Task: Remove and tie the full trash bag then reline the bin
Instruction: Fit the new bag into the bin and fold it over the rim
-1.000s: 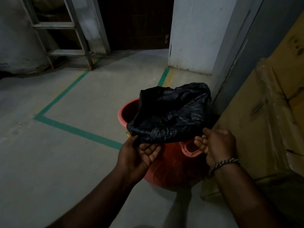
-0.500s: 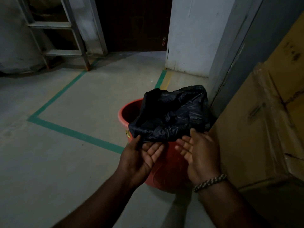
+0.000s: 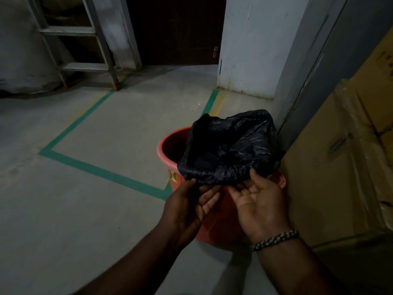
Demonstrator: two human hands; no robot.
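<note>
A red plastic bin (image 3: 168, 145) stands on the concrete floor beside a wall corner. A black trash bag (image 3: 231, 147) lies open across the bin's right and near side, its mouth facing up. My left hand (image 3: 189, 207) pinches the bag's near edge between thumb and fingers. My right hand (image 3: 258, 203) is palm up just right of it, thumb on top of the bag's near edge and fingers under it. The bin's left rim is bare, and its inside there is dark.
Stacked cardboard boxes (image 3: 344, 150) wrapped in film stand close on the right. A grey door frame (image 3: 308, 67) rises behind the bin. Green tape lines (image 3: 102, 171) mark the floor. A metal ladder (image 3: 85, 39) stands at the far left by a dark doorway.
My right hand has moved left from the bin's right rim to the bag's near edge beside my left hand. The bag has shifted slightly; the left hand stays on it.
</note>
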